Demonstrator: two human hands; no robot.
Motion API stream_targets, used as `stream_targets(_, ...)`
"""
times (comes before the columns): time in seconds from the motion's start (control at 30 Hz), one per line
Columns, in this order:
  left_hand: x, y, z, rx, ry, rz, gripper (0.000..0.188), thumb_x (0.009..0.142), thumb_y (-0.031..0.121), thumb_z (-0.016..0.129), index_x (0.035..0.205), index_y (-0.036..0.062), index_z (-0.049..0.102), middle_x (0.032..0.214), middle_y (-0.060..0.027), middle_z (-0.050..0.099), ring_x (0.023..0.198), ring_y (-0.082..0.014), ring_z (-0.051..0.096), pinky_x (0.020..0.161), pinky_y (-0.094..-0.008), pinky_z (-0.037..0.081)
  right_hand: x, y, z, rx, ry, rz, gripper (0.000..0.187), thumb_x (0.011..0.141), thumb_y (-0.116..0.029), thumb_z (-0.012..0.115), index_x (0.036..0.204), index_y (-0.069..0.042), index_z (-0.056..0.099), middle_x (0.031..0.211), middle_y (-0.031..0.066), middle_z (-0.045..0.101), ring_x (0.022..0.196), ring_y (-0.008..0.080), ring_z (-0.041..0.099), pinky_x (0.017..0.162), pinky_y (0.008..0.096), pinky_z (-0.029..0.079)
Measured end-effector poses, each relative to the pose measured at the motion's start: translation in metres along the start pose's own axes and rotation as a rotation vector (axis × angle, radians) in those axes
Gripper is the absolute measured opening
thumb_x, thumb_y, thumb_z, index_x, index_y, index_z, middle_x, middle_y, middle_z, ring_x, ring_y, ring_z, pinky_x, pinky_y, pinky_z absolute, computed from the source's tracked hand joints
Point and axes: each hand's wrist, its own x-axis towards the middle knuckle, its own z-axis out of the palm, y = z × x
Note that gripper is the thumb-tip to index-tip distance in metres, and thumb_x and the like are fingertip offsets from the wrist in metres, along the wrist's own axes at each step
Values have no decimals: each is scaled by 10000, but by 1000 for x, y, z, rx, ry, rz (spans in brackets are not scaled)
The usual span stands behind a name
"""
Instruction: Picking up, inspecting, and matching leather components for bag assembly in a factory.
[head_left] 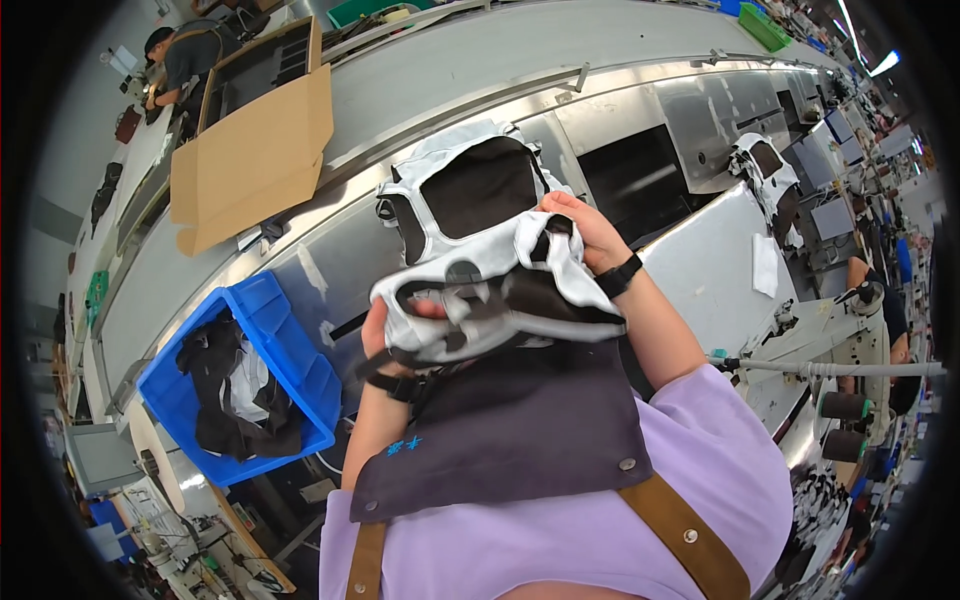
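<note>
Both hands hold up a sewn light-grey and black fabric piece [440, 275] in front of my apron. Its near part is slightly blurred and has folds and cut-out openings. Around the left edge closes my left hand [376, 328], with fingertips showing through an oval opening. My right hand [588, 228] pinches the upper right edge, thumb on top. Beyond the hands, a broad black panel [480, 187] with a pale border lies over the metal table's edge; whether it joins the held part is hidden by folds.
To the left stands a blue plastic bin [290, 340] with black and white fabric pieces inside. An open cardboard box [245, 165] sits at the far left. A sewing machine [850, 325] is on the right, near another similar piece [768, 170]. A co-worker [190, 60] bends over work at the upper left.
</note>
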Motion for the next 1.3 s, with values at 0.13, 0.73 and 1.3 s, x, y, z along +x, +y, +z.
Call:
stream_targets(0.13,50,-6,12,-77,16,123,561,992,370,421,1393,-22,436,1423,-246,453,1336,-427,396,1144,-557,255,10,8,-19,-508,101,-243,201,985,-184,550,1077,-33,646,1042,61,644,982,116,594,862,254,463)
stream_targets(0.73,53,22,40,-118,-94,104,608,976,360,377,1495,54,300,1512,-222,338,1377,-451,318,1091,-636,279,-69,-94,72,-1498,-336,-752,202,778,-144,755,795,-19,598,1329,126,576,1318,395,412,1061,455,355)
stream_targets(1.3,28,64,56,637,477,525,156,971,162,566,1111,93,552,1158,-73,617,1035,-184,621,839,-347,520,-19,-85,126,-496,130,-948,229,995,-200,577,998,17,647,802,-77,542,726,4,399,627,173,322)
